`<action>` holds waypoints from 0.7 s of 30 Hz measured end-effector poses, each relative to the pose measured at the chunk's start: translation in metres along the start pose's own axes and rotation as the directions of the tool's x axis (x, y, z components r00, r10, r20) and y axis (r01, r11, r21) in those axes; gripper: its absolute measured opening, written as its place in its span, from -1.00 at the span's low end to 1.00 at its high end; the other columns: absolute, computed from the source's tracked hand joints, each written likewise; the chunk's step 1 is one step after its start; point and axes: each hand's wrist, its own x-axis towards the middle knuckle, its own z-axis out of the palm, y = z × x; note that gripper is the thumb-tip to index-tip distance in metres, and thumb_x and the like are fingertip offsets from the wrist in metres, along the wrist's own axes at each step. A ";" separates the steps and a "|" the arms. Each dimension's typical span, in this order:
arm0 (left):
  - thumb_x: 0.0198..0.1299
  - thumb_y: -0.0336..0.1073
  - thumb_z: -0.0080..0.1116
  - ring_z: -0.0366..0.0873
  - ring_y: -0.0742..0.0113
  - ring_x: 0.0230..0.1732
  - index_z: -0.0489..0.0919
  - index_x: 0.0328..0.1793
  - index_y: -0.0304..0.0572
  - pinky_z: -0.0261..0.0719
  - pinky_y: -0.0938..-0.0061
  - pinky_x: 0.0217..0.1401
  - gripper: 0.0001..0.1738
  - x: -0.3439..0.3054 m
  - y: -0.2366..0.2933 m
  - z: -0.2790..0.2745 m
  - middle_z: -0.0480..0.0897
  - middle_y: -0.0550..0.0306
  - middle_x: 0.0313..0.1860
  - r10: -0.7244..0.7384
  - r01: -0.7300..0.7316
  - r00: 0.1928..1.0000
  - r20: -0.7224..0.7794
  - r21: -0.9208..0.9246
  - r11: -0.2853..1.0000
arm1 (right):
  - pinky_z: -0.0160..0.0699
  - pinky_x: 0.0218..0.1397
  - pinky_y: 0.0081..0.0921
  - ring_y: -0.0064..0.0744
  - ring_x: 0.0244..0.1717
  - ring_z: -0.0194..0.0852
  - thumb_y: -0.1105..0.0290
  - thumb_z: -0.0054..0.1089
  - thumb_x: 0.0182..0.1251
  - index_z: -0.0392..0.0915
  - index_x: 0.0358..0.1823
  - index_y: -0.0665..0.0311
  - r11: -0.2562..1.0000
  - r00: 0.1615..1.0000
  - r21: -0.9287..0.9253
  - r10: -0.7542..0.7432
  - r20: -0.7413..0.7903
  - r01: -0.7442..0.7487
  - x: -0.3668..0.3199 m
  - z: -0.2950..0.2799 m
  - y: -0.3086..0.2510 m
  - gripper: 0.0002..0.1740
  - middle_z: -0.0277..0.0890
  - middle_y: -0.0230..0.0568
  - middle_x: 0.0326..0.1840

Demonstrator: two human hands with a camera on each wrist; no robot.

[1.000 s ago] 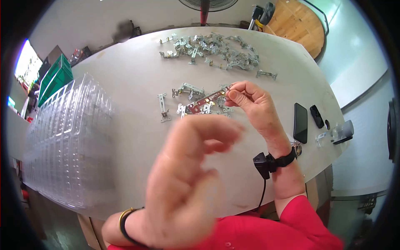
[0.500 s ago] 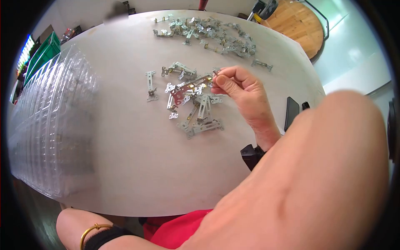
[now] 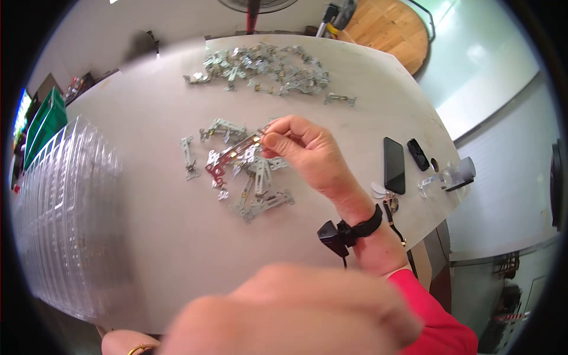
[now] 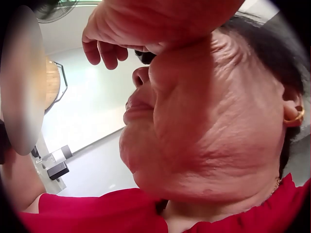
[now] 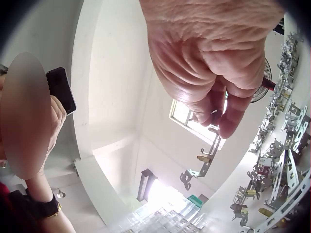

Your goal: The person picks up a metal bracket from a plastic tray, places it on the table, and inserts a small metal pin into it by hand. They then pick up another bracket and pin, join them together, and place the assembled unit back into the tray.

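Observation:
My right hand [image 3: 305, 152] pinches one end of a thin metal bracket [image 3: 234, 154] between thumb and fingers, above the table. In the right wrist view the bracket [image 5: 208, 158] hangs down from the fingertips, with a brass-coloured piece along it. Below it, a small heap of similar brackets [image 3: 260, 180] lies on the table. My left hand [image 3: 290, 313] is a large blur low in the head view, very near the camera. Seen from the left wrist, that hand [image 4: 141, 24] is raised beside the face, its fingers loosely bent with nothing visible in them.
A larger pile of brackets [image 3: 266, 68] lies at the far side of the table [image 3: 154, 254]. Stacked clear plastic trays [image 3: 71, 225] stand on the left, beside a green crate [image 3: 46, 127]. To the right are a phone [image 3: 394, 165], a black case [image 3: 418, 155] and keys [image 3: 391, 204].
The left arm, which swept across the right of the head view half a second ago, now shows low and centred. The head view has shifted; the right hand still pinches the same bracket.

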 end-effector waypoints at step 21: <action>0.52 -0.38 0.03 0.41 0.24 0.44 0.31 0.54 -0.24 0.50 0.32 0.37 -0.49 0.007 -0.177 -0.067 0.46 0.02 0.43 -0.227 0.160 0.943 -0.245 -0.266 0.951 | 0.70 0.24 -0.43 -0.42 0.00 0.63 0.36 0.10 0.59 0.57 -0.03 0.33 0.711 0.911 0.593 0.401 0.101 -0.378 -0.004 0.043 0.004 -0.82 0.60 -0.28 -0.02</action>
